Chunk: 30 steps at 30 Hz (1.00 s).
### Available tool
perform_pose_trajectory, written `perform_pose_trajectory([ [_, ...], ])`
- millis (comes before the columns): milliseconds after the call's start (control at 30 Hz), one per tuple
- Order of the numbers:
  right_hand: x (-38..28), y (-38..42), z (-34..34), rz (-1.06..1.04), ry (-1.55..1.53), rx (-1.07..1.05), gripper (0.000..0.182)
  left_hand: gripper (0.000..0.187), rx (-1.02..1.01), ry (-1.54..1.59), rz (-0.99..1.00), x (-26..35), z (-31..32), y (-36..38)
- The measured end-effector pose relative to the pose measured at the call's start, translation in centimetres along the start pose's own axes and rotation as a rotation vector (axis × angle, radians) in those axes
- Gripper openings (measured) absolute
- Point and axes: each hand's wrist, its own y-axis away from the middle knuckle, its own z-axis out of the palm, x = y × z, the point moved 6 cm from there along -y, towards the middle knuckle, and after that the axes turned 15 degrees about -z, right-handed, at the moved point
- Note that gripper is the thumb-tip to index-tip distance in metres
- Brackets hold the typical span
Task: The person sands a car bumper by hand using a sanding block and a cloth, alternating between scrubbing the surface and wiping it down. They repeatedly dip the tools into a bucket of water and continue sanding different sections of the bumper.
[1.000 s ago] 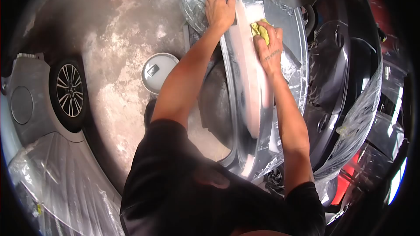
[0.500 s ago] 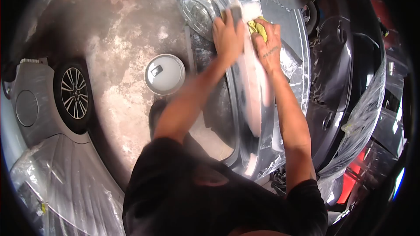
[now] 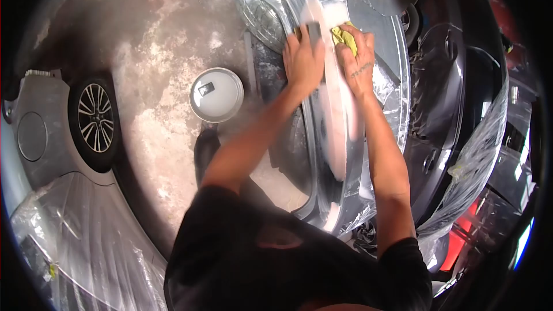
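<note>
My left hand (image 3: 304,63) is closed around a dark grey sanding pad (image 3: 314,32), pressed against the car body panel. That panel carries a long pinkish-white strip of filler (image 3: 331,121), with a white patch (image 3: 336,12) near its far end. Just right of the strip, my right hand (image 3: 359,66) grips a crumpled yellow cloth (image 3: 345,40) against the panel. Both hands are close together towards the far part of the strip. Fingers hide part of the pad and the cloth.
A round pail of cloudy liquid (image 3: 214,106) stands on the stained floor to the left, a small dark piece in it. Further left is a grey car with a wheel (image 3: 95,118). Plastic sheeting (image 3: 472,155) drapes a dark car at right.
My left hand has slid a little towards me along the filler strip with the sanding pad. My right hand and the yellow cloth have shifted only slightly.
</note>
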Motion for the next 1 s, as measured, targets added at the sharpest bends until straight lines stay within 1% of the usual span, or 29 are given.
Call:
perform_pose_trajectory([
  [67,-0.1,-0.2,0.1,-0.004,0.023,-0.010,0.040,0.067,0.121,0.000,0.028,0.2,0.1,-7.5],
  [167,0.2,0.4,-0.1,0.015,0.053,-0.034,0.040,0.065,0.137,-0.030,-0.054,1.1,-0.3,-10.2],
  [200,0.5,-0.3,0.0,0.023,0.058,-0.027,0.040,0.066,0.050,-0.061,-0.089,1.3,-0.4,-8.3],
  [267,0.3,-0.1,0.0,0.018,0.040,-0.024,0.040,0.068,0.032,-0.036,-0.053,0.4,-0.1,-1.6],
  [367,0.0,-0.7,0.0,-0.005,0.035,-0.020,0.040,0.069,-0.017,-0.040,-0.006,-0.5,0.0,2.2],
  [400,-0.1,-0.3,0.1,0.004,0.030,-0.035,0.040,0.067,-0.005,-0.009,-0.037,0.0,0.2,-0.3],
  [467,0.0,-0.5,0.2,0.004,0.053,-0.036,0.040,0.066,0.056,0.008,0.011,0.7,0.3,-7.5],
  [567,0.2,-0.2,0.1,-0.001,0.070,-0.031,0.040,0.065,0.058,0.000,-0.069,1.4,0.1,-10.0],
  [633,0.4,-0.9,-0.2,-0.014,0.075,-0.010,0.040,0.065,0.047,-0.007,-0.051,2.4,-0.5,-5.5],
  [667,0.3,-0.8,-0.2,-0.015,0.055,-0.008,0.040,0.065,0.020,0.004,-0.040,2.5,-0.5,-2.0],
  [700,0.0,-0.7,0.0,-0.013,0.035,-0.009,0.040,0.065,-0.008,0.013,-0.033,2.3,-0.3,-0.4],
  [733,-0.1,-0.7,0.2,-0.016,0.035,-0.008,0.040,0.065,-0.006,0.014,-0.031,2.1,-0.1,-1.5],
  [800,-0.6,-0.4,0.2,-0.052,0.037,-0.016,0.040,0.066,0.098,0.072,0.009,1.8,-0.2,-5.1],
  [833,-0.6,-0.4,0.3,-0.047,0.041,-0.022,0.040,0.066,0.093,0.073,0.004,1.6,0.0,-8.0],
  [867,-0.5,-0.3,0.3,-0.016,0.059,-0.030,0.039,0.069,0.082,0.036,-0.052,1.4,-0.1,-11.5],
  [900,-0.5,-0.2,0.0,0.012,0.079,-0.033,0.039,0.072,0.072,0.000,-0.102,1.7,-0.4,-12.9],
  [933,-0.5,-0.3,-0.2,0.008,0.079,-0.026,0.039,0.072,0.075,0.000,-0.094,2.2,-0.3,-12.4],
  [1000,-0.2,-0.5,-0.1,0.015,0.071,-0.035,0.039,0.073,0.046,-0.021,-0.201,2.4,0.1,-9.7],
])
